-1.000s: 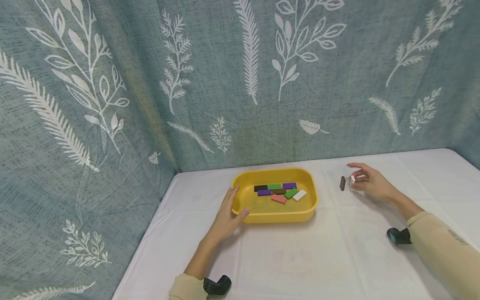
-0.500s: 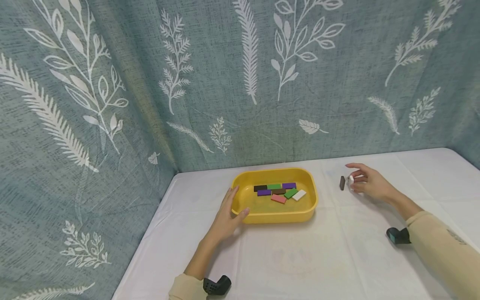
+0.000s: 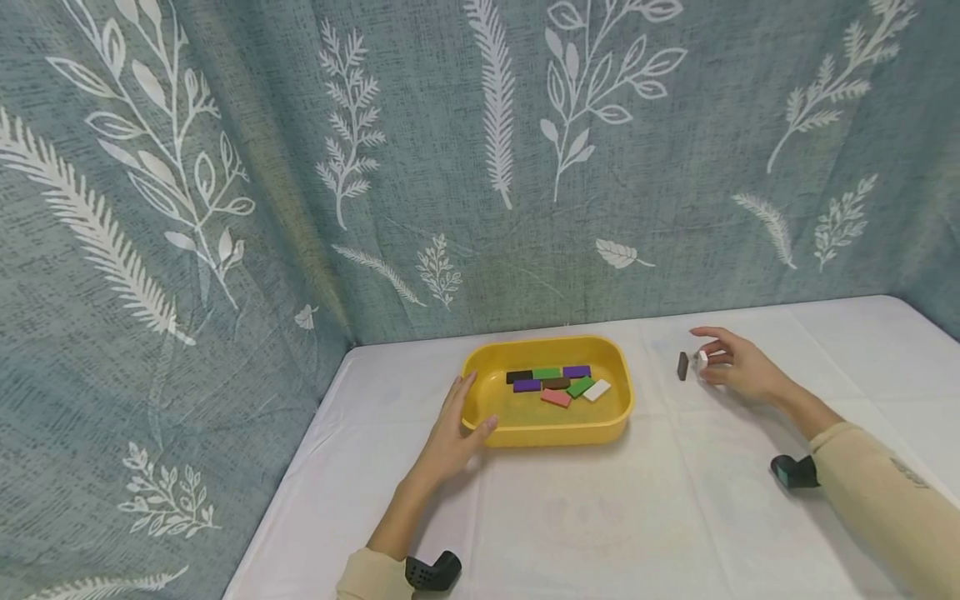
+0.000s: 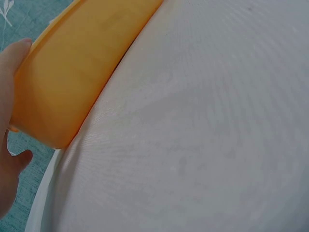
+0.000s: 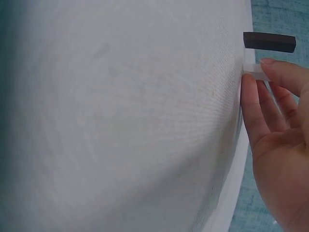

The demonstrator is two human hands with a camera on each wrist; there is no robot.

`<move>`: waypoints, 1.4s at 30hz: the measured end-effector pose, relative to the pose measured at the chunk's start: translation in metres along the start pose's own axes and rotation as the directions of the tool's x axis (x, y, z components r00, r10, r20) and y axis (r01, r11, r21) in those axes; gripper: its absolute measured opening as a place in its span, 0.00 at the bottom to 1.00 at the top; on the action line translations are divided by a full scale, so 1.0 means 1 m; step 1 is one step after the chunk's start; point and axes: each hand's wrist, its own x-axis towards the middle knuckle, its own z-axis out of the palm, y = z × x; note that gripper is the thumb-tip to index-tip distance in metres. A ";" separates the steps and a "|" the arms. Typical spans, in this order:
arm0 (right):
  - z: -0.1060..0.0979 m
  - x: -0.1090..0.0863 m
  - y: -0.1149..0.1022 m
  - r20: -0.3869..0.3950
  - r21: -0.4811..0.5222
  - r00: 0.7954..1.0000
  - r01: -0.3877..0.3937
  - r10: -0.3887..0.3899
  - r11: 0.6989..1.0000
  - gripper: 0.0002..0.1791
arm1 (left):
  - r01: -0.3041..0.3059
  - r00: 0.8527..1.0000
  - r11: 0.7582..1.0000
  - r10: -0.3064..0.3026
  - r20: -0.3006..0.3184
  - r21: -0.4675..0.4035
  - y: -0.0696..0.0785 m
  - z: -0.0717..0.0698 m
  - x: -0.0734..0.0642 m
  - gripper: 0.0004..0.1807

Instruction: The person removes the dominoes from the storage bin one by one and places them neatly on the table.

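Note:
A yellow tray stands left of centre in the head view, with its wall in the left wrist view. My left hand rests against its left end, fingers stretched along the side and thumb at the front rim. Off to the right, my right hand pinches a small white domino-like block between thumb and fingers, low at the tablecloth. Just left of that block, a dark brown block stands on edge, a narrow gap apart. In the right wrist view the fingers partly hide the white block.
Inside the tray lie several flat blocks: black, green, purple, brown, a pink one and a white one. A white cloth covers the table. Behind and to the left hangs a blue-green leaf-patterned curtain.

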 end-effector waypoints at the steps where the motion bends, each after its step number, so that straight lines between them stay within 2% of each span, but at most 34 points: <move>1: 0.000 0.000 0.000 0.000 -0.004 1.000 0.001 -0.001 1.000 0.37 | -0.001 1.000 1.000 0.001 -0.001 -0.002 0.000 0.000 0.000 0.41; 12: -0.001 -0.001 -0.001 -0.006 -0.039 1.000 -0.002 0.002 0.999 0.39 | 0.007 1.000 1.000 -0.007 0.002 0.002 0.002 -0.001 -0.001 0.42; 17: -0.010 -0.009 -0.002 -0.016 -0.066 1.000 0.025 -0.026 0.998 0.39 | 0.010 1.000 1.000 -0.010 0.008 -0.012 0.001 -0.001 -0.002 0.42; 19: -0.017 -0.015 -0.003 -0.034 -0.105 0.999 0.033 -0.037 0.994 0.39 | 0.008 1.000 1.000 -0.007 0.010 -0.016 0.000 -0.002 -0.001 0.42; 22: -0.028 -0.028 -0.005 -0.079 -0.145 0.997 0.002 -0.014 0.989 0.38 | 0.003 1.000 1.000 -0.003 0.010 -0.017 0.000 -0.004 0.000 0.42; 25: -0.035 -0.044 -0.010 -0.163 -0.199 0.987 -0.036 0.003 0.979 0.35 | -0.013 1.000 1.000 0.013 0.009 -0.022 0.001 -0.004 0.001 0.42; 27: -0.034 -0.056 -0.016 -0.234 -0.216 0.972 -0.044 -0.008 0.975 0.34 | -0.021 1.000 0.999 0.021 0.010 -0.029 0.001 -0.003 0.000 0.42; 31: -0.018 -0.070 -0.034 -0.329 -0.194 0.941 0.014 -0.078 0.981 0.29 | -0.015 1.000 1.000 0.016 0.019 -0.023 0.002 -0.006 -0.003 0.42; 35: 0.005 -0.074 -0.057 -0.357 -0.155 0.922 0.100 -0.150 0.983 0.24 | -0.005 1.000 1.000 0.005 0.021 -0.024 0.002 -0.007 -0.002 0.41; 38: 0.024 -0.074 -0.074 -0.347 -0.114 0.922 0.140 -0.171 0.984 0.22 | -0.003 1.000 1.000 0.004 0.026 -0.030 0.002 -0.008 -0.002 0.41; 42: 0.046 -0.068 -0.099 -0.310 -0.016 0.938 0.155 -0.152 0.988 0.21 | -0.004 0.999 0.999 0.006 0.037 -0.033 0.002 -0.008 -0.002 0.41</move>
